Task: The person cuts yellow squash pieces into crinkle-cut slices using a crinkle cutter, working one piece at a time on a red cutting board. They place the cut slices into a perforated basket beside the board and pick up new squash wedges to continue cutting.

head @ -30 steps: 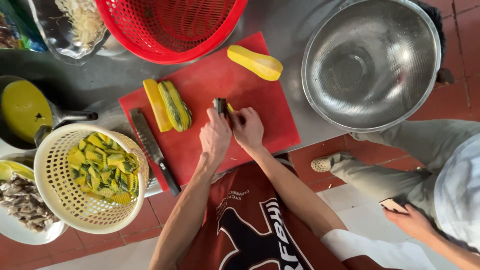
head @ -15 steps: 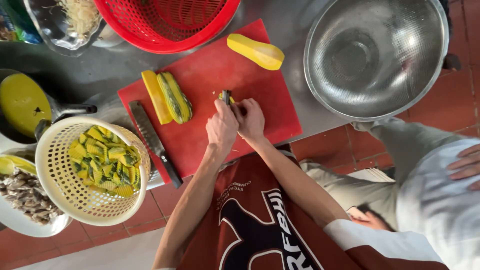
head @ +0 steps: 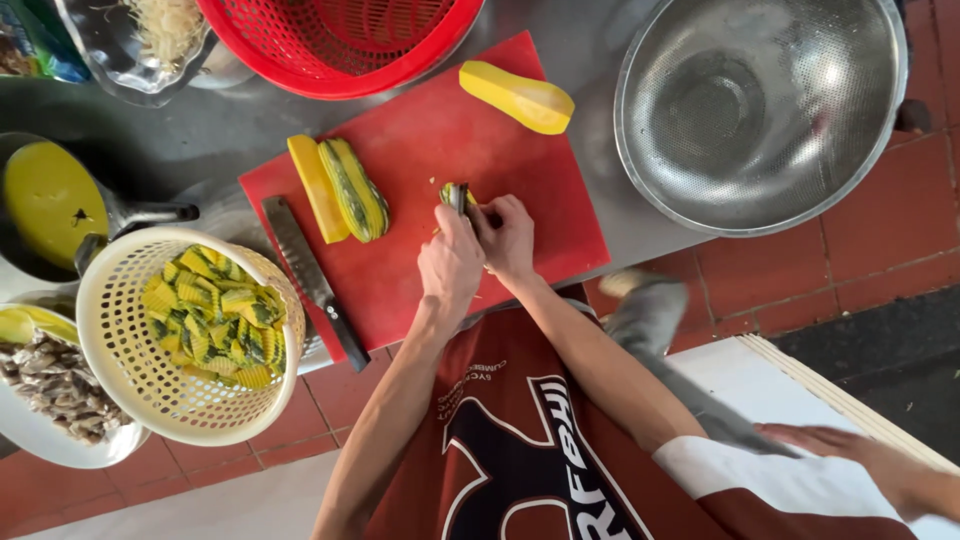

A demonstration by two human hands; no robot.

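A small striped green-and-yellow squash piece point(head: 456, 194) stands pinched on the red plastic cutting board point(head: 420, 150), just beyond both hands, its short length pointing away from the person. The left hand point(head: 450, 268) and right hand point(head: 508, 240) are both curled closed around it, fingertips meeting at its near end. Beside them lie two long squash halves point(head: 340, 188), ridged and glossy, a serrated steel knife point(head: 312, 280), and a cream perforated basket of crinkle-cut slices point(head: 205, 320).

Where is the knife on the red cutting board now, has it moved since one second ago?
No. The knife lies at the same place along the left edge of the red cutting board.
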